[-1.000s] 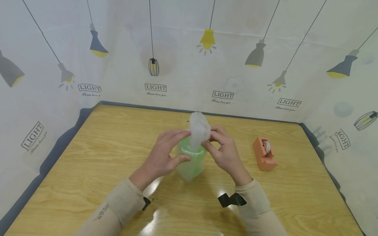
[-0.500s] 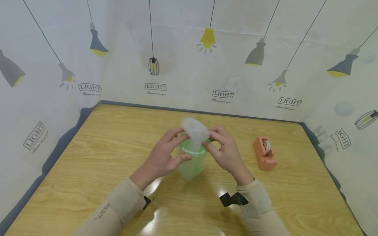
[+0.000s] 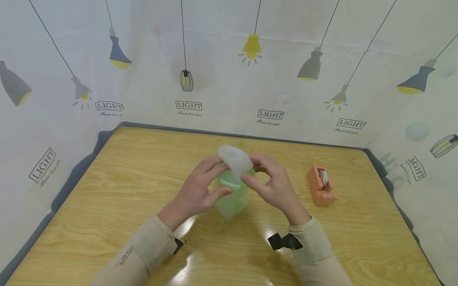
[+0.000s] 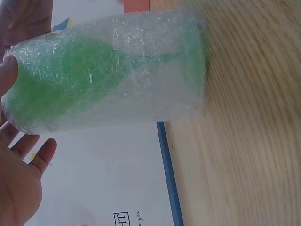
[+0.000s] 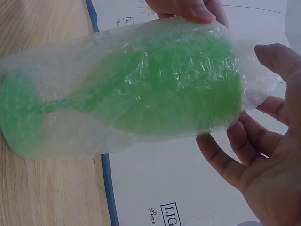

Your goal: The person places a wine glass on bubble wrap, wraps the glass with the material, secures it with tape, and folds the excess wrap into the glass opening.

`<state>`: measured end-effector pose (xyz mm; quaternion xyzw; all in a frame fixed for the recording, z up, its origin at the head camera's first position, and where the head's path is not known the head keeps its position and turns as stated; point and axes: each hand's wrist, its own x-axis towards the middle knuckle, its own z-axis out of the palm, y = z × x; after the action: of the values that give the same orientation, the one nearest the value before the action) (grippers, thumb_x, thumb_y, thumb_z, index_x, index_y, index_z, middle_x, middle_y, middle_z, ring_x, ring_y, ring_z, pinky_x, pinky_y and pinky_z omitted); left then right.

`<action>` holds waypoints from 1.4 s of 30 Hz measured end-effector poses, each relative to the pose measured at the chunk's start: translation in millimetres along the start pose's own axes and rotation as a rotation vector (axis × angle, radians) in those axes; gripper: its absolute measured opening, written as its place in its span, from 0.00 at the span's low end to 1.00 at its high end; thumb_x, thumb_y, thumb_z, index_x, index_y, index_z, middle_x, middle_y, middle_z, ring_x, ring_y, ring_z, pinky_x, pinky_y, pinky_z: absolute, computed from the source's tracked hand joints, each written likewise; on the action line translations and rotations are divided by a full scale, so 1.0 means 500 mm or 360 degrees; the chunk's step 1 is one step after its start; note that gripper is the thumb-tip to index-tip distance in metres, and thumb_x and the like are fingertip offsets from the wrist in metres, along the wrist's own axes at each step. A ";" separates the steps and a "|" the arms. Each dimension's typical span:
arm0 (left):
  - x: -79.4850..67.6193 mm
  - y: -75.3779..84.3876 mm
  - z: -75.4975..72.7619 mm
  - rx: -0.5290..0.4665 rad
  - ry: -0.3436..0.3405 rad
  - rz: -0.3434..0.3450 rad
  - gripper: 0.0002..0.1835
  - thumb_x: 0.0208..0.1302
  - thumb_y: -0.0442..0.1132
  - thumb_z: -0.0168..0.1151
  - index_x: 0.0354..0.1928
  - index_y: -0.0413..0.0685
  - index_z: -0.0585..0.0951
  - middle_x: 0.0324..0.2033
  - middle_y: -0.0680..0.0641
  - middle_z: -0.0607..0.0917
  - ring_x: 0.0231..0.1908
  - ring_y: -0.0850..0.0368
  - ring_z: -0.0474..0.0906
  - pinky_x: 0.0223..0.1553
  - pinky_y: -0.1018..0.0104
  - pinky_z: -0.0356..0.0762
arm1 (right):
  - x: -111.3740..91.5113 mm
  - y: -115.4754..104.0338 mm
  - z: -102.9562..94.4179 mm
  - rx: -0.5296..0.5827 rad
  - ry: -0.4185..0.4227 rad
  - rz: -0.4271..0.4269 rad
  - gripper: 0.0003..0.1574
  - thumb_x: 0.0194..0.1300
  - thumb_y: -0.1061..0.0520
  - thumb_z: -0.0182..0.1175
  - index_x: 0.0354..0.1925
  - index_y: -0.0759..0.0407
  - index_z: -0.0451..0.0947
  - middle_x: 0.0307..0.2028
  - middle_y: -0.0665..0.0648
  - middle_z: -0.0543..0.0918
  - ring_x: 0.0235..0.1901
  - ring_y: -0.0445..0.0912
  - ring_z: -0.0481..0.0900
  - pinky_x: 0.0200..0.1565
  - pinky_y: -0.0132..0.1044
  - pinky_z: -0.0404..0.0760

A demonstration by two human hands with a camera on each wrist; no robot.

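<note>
A green wine glass [image 5: 174, 84], wrapped in bubble wrap [image 4: 155, 94], stands upright on the table, its foot down and its bowl up. Loose white wrap [image 3: 234, 157] sticks up above the bowl and leans left. My left hand [image 3: 195, 186] is around the upper left side of the bundle; its thumb lies on the near side, its fingers at the base of the loose wrap. From the right, my right hand [image 3: 275, 184] pinches that loose end between thumb and fingers. Part of the right fingers is hidden behind the wrap.
An orange tape dispenser [image 3: 320, 186] with a roll of tape stands to the right of the wrapped glass. The wooden table [image 3: 125, 178] is bordered by a pale curtain [image 3: 222, 83] printed with lamps. Black straps show at both wrists.
The loose top of the bubble wrap has tipped to the left and lower. My right thumb has shifted slightly left onto it. The left hand has hardly moved.
</note>
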<state>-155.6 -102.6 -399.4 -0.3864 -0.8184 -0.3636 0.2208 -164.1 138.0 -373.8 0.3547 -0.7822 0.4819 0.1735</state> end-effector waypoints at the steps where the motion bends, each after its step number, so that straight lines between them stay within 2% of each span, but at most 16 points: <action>1: 0.000 0.000 0.000 0.0002 -0.0001 0.0003 0.33 0.61 0.46 0.74 0.66 0.40 0.77 0.69 0.42 0.74 0.68 0.45 0.69 0.72 0.51 0.68 | 0.000 0.000 0.000 0.0000 0.0001 -0.0010 0.25 0.60 0.67 0.72 0.56 0.62 0.81 0.45 0.58 0.85 0.42 0.49 0.82 0.44 0.45 0.88; 5: 0.001 0.000 0.000 0.0008 0.0003 0.0028 0.32 0.69 0.56 0.65 0.66 0.40 0.78 0.68 0.43 0.75 0.68 0.45 0.70 0.71 0.51 0.68 | 0.002 -0.004 0.004 -0.0029 0.0025 0.0006 0.22 0.58 0.66 0.75 0.50 0.62 0.83 0.42 0.57 0.85 0.42 0.49 0.81 0.44 0.43 0.87; 8: 0.002 -0.001 0.001 0.0017 0.0012 0.0056 0.33 0.72 0.59 0.60 0.66 0.41 0.78 0.68 0.43 0.76 0.67 0.45 0.70 0.70 0.51 0.69 | 0.003 -0.009 0.007 -0.0057 0.0056 0.0057 0.16 0.57 0.67 0.75 0.45 0.63 0.84 0.42 0.58 0.84 0.43 0.49 0.81 0.44 0.43 0.88; 12: 0.002 -0.002 0.002 0.0018 0.0024 0.0078 0.31 0.68 0.54 0.67 0.65 0.40 0.79 0.66 0.43 0.77 0.66 0.45 0.71 0.70 0.51 0.69 | 0.004 -0.013 0.010 -0.0072 0.0089 0.0097 0.07 0.59 0.68 0.73 0.36 0.63 0.84 0.46 0.60 0.83 0.45 0.50 0.81 0.43 0.43 0.87; 16: 0.001 -0.001 0.002 -0.0024 0.0027 0.0058 0.30 0.62 0.46 0.74 0.63 0.39 0.80 0.65 0.43 0.78 0.66 0.46 0.71 0.70 0.52 0.69 | 0.005 -0.013 0.011 -0.0088 0.0112 0.0090 0.05 0.60 0.68 0.72 0.31 0.63 0.84 0.46 0.60 0.84 0.44 0.50 0.82 0.40 0.43 0.87; 19: -0.002 0.002 0.002 -0.0057 0.0017 0.0013 0.31 0.59 0.44 0.75 0.62 0.39 0.79 0.65 0.43 0.78 0.67 0.46 0.71 0.71 0.52 0.68 | 0.007 -0.013 0.010 -0.0098 0.0110 0.0090 0.04 0.59 0.68 0.72 0.31 0.63 0.86 0.46 0.60 0.86 0.44 0.49 0.81 0.40 0.41 0.86; 21: -0.004 0.002 0.003 -0.0066 0.0009 -0.0014 0.31 0.63 0.50 0.72 0.63 0.39 0.78 0.65 0.43 0.78 0.67 0.46 0.70 0.72 0.52 0.67 | 0.007 -0.014 0.009 -0.0109 0.0102 0.0094 0.02 0.60 0.67 0.72 0.32 0.63 0.87 0.46 0.60 0.87 0.44 0.50 0.81 0.40 0.41 0.86; 25: -0.009 0.003 0.006 -0.0063 0.0005 -0.0070 0.33 0.63 0.51 0.72 0.64 0.39 0.76 0.66 0.42 0.77 0.68 0.46 0.69 0.72 0.51 0.66 | 0.009 -0.014 0.009 -0.0150 0.0086 0.0106 0.02 0.61 0.66 0.72 0.35 0.63 0.89 0.45 0.59 0.88 0.43 0.51 0.81 0.40 0.43 0.84; 29: -0.013 0.008 0.009 -0.0036 0.0046 -0.0098 0.39 0.56 0.43 0.79 0.66 0.37 0.71 0.66 0.40 0.75 0.67 0.44 0.70 0.70 0.50 0.69 | 0.011 -0.015 0.008 -0.0186 0.0073 0.0105 0.04 0.62 0.64 0.71 0.37 0.64 0.90 0.45 0.60 0.89 0.42 0.51 0.81 0.39 0.44 0.83; 32: -0.013 0.011 0.010 0.0011 0.0097 -0.0059 0.44 0.54 0.42 0.80 0.69 0.37 0.67 0.66 0.39 0.74 0.66 0.43 0.71 0.68 0.49 0.71 | 0.012 -0.015 0.007 -0.0199 0.0056 0.0097 0.05 0.62 0.64 0.71 0.37 0.65 0.90 0.45 0.61 0.89 0.43 0.52 0.81 0.40 0.43 0.82; 35: -0.013 0.012 0.010 0.0078 0.0134 0.0032 0.45 0.56 0.45 0.78 0.72 0.38 0.66 0.68 0.39 0.71 0.66 0.43 0.70 0.66 0.48 0.72 | 0.014 -0.015 0.006 -0.0207 0.0030 0.0089 0.05 0.62 0.64 0.71 0.38 0.66 0.90 0.45 0.61 0.89 0.45 0.54 0.82 0.43 0.44 0.81; 39: -0.011 0.009 0.009 0.0138 0.0158 0.0157 0.41 0.67 0.54 0.66 0.73 0.38 0.67 0.71 0.39 0.69 0.69 0.43 0.68 0.67 0.48 0.70 | 0.016 -0.014 0.005 -0.0211 0.0006 0.0077 0.04 0.63 0.65 0.70 0.37 0.65 0.90 0.44 0.61 0.89 0.45 0.54 0.82 0.45 0.45 0.80; 42: -0.007 0.007 0.008 0.0152 0.0168 0.0221 0.39 0.71 0.59 0.58 0.73 0.38 0.69 0.71 0.40 0.70 0.70 0.43 0.67 0.68 0.48 0.69 | 0.016 -0.014 0.005 -0.0199 0.0000 0.0065 0.03 0.63 0.65 0.70 0.35 0.65 0.90 0.43 0.60 0.89 0.44 0.53 0.81 0.43 0.45 0.80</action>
<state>-151.1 -99.5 -402.8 -0.4116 -0.7932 -0.3280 0.3064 -164.2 130.9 -365.6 0.3271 -0.8179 0.4356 0.1855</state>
